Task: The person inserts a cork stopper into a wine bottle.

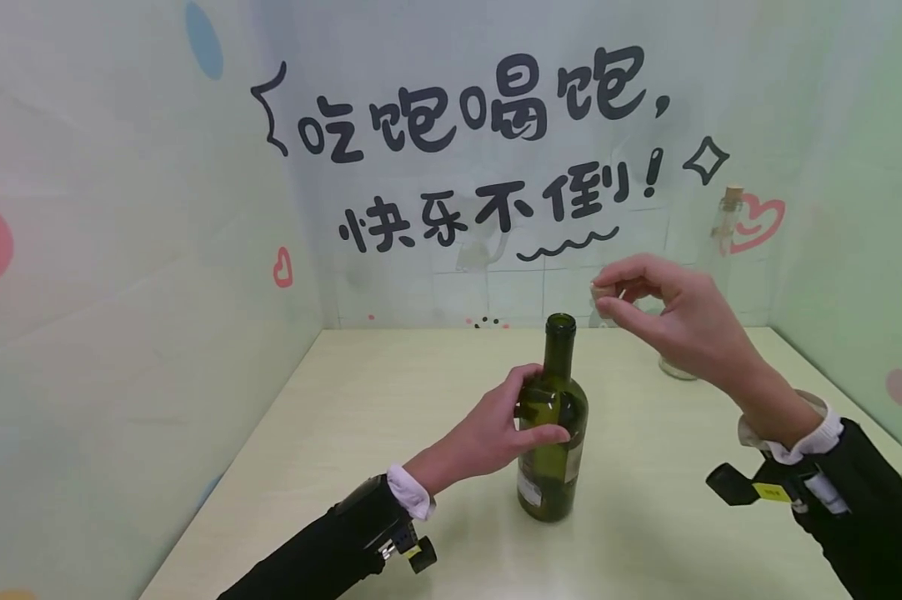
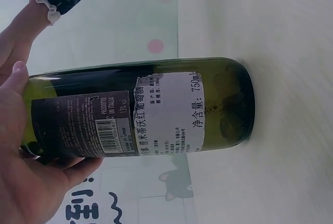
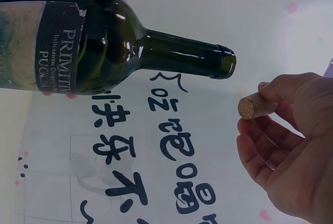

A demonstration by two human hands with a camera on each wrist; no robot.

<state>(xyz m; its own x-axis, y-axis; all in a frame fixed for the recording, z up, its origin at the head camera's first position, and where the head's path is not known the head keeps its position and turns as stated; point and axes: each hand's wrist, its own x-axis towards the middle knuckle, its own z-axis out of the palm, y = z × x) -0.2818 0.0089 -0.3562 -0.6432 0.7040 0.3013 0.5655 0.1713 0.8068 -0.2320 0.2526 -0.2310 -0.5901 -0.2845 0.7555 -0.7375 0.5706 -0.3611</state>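
A green glass wine bottle (image 1: 559,350) stands upright on the table, its mouth uncovered. My left hand (image 1: 499,423) grips it around the upper body, thumb on the near side. Paper labels (image 2: 169,114) cover part of its side in the left wrist view. Up and to the right of the bottle's mouth, my right hand (image 1: 679,312) pinches a cork (image 3: 256,106) between thumb and fingers. In the right wrist view the cork is apart from the bottle neck (image 3: 182,54), its end face showing.
Behind my right hand is a clear glass vessel, mostly hidden, with its base (image 1: 679,369) on the pale table (image 1: 406,375). A cork stopper (image 1: 733,192) tops clear glass above it. Printed walls (image 1: 421,50) enclose the table at the back and both sides.
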